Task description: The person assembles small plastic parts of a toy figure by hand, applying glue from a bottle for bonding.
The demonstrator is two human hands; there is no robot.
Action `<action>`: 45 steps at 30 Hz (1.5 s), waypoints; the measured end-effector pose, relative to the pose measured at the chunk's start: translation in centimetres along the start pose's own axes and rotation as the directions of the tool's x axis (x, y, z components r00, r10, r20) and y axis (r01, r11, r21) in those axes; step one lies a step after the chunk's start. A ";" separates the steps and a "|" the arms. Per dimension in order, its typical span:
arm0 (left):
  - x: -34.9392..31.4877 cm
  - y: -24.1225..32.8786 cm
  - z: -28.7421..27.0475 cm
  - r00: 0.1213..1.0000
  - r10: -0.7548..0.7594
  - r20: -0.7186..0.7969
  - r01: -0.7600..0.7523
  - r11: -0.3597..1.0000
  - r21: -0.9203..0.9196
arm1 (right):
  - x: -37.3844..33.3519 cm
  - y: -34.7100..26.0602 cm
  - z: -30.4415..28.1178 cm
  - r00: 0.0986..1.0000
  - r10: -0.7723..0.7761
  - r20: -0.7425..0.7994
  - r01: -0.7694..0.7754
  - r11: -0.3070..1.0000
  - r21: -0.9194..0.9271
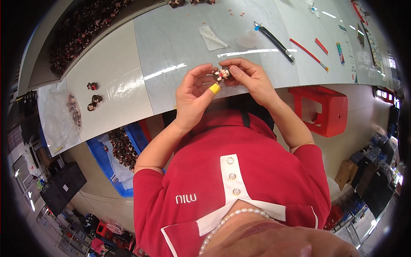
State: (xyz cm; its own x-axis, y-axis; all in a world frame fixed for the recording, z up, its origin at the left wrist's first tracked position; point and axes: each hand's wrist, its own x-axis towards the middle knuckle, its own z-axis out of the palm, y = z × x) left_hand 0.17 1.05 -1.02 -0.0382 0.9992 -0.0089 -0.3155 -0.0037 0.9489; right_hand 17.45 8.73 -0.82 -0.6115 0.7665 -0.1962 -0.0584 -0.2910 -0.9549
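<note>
A small figurine (222, 74) with dark brown hair, a pale face and a bit of red is held up between my two hands, just above the table's near edge. My right hand (255, 81) pinches it from the right, thumb on the front near its head. From the other side the curled fingers of my left hand (193, 95) close about it, partly hidden behind it. A yellow cover (215, 88) wraps my left thumb tip, just below the figurine.
Three similar figurines (92, 86) lie on the left of the table, near a clear plastic bag (60, 115). Beyond my hands are white paper (212, 38), a black-handled cutter (276, 43) and a red brush (309, 54). A blue crate (102, 160) and red stool (338, 112) flank me below.
</note>
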 end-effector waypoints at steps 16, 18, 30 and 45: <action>0.8 0.2 -1.2 0.928 -0.339 0.156 0.369 0.893 -0.258 | 0.1 -0.5 0.2 0.999 0.040 0.031 -0.044 0.993 0.111; 1.0 0.2 -1.2 0.926 -0.345 0.156 0.374 0.895 -0.243 | 0.2 -0.4 0.2 0.999 0.044 0.026 -0.046 0.992 0.119; 1.2 0.2 -0.7 0.937 -0.305 0.169 0.334 0.925 -0.182 | 0.8 -0.6 -0.2 0.998 0.043 0.048 -0.046 0.997 0.062; 1.0 -0.7 -0.1 0.984 -0.088 0.154 0.100 0.993 -0.068 | 0.8 -0.7 0.4 0.995 0.087 -0.042 -0.087 0.996 0.005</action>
State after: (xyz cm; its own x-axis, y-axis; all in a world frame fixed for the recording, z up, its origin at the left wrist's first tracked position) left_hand 0.30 2.09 -1.74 0.1362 0.9897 -0.0440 -0.3816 0.0934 0.9196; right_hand 16.70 9.33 -0.24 -0.5805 0.7616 -0.2880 -0.0085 -0.3594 -0.9332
